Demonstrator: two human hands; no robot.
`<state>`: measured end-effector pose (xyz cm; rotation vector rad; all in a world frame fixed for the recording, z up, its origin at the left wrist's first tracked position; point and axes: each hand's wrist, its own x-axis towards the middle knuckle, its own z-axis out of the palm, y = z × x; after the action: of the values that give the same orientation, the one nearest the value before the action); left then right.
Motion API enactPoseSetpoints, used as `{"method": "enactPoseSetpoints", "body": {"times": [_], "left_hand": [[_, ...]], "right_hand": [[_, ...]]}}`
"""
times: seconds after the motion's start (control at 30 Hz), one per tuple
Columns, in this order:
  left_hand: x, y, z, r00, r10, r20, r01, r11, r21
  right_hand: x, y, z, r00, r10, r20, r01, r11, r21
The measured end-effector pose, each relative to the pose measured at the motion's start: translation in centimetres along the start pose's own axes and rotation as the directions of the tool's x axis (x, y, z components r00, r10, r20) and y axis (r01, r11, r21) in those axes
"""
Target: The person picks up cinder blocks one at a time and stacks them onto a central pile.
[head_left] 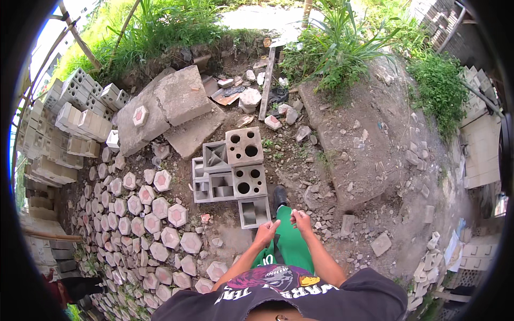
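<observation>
My left hand [266,233] hovers over the left side of my green trousers [295,238], its fingers curled and its thumb pointing toward the right. Across a small gap, my right hand [301,220] is closed too, fingers bent in against the thumb. Whatever either hand may hold is too small to make out. Just ahead of the left hand stands a square concrete vent block [254,212] with a diagonal web. Touching it is a group of similar blocks, among them a block with round holes [249,181] and a browner holed block [244,146].
Hexagonal pavers [152,222] with pinkish centres cover the ground at left. Broken concrete slabs [182,96] and a narrow plank [267,83] lie ahead. Stacked blocks [80,120] stand far left. A rubble-strewn slab [353,144] slopes at right. A person [67,291] is partly visible at lower left.
</observation>
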<state>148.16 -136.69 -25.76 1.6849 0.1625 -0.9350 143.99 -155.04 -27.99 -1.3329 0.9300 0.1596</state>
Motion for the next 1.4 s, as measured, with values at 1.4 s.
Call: {"method": "enactPoseSetpoints", "body": {"times": [1.4], "left_hand": [[-38.7, -21.8, 53.7, -0.209, -0.601, 0.771, -0.719, 0.629, 0.295]], "right_hand": [[-54.4, 37.4, -29.0, -0.093, 0.662, -0.744, 0.881, 0.403, 0.249]]}}
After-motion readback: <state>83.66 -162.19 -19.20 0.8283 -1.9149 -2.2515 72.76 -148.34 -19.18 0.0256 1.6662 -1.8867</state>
